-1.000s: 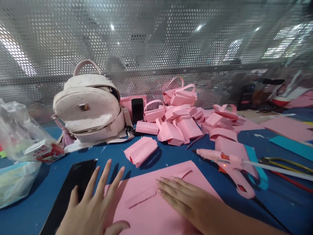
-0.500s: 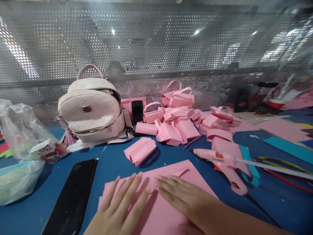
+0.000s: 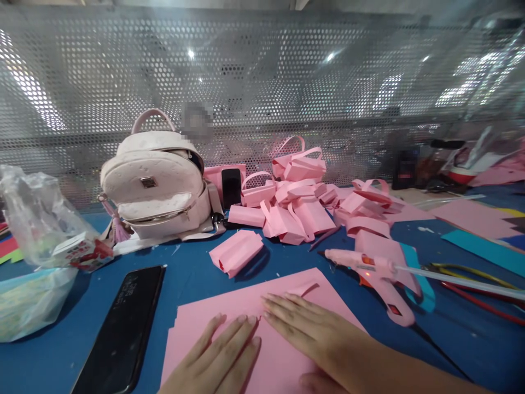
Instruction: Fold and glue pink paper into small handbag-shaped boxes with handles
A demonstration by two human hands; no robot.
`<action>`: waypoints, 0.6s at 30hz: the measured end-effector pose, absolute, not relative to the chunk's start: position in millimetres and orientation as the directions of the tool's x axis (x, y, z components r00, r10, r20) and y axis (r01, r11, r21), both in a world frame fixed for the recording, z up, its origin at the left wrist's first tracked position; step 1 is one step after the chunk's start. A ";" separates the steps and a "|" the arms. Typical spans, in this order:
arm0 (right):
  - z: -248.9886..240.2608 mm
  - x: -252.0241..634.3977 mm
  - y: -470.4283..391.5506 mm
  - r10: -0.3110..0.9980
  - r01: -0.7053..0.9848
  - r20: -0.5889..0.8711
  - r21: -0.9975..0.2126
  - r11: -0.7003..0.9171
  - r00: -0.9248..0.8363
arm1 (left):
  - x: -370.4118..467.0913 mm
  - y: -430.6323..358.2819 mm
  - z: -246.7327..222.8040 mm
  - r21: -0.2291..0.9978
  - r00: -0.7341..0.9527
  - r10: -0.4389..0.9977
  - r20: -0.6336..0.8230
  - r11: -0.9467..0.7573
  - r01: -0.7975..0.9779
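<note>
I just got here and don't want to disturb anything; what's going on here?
A person has their left hand and right hand resting close together on pink paper sheets. Beyond them lies a folded pink paper piece, with pink paper bags heaped further back. A glue gun lies to the right, and a black phone to the left.

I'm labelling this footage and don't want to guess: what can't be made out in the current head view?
All in the head view:
Pink sheets: the parts under the left hand and right hand, hidden by them; the near edge, cut off by the frame's bottom.
Large phone: its near end, cut off by the bottom edge.
Backpack: its contents, hidden by its front.
Perforated panel: what lies behind it, blurred and screened by it.
</note>
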State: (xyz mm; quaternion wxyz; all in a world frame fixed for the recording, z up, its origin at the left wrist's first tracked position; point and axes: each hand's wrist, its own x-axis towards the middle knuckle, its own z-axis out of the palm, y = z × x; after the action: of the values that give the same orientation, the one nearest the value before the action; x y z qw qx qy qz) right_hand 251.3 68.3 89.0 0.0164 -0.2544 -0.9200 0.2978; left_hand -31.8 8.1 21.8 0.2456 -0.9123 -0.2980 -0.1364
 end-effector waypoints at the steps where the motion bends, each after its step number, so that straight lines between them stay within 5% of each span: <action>1: 89.1 251.3 68.3 0.478 0.458 -0.121 -0.555 0.694 -0.870 | -32.4 8.5 20.5 -0.346 0.771 0.487 0.410 -0.699 0.626; 8: 89.6 250.1 68.6 0.481 0.467 -0.130 -0.549 0.693 -0.867 | -35.6 8.5 21.6 -0.326 0.785 0.471 0.402 -0.727 0.604; 18: 94.5 248.8 70.7 0.474 0.434 -0.080 -0.556 0.709 -0.877 | -33.9 10.5 24.0 -0.459 0.825 0.447 0.347 -0.686 0.564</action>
State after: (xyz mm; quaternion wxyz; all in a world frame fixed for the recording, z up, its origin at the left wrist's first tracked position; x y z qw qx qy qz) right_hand 248.8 70.7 94.5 0.0342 -0.2458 -0.9237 0.2919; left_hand -33.9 10.5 24.0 0.2830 -0.9123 -0.2771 -0.1041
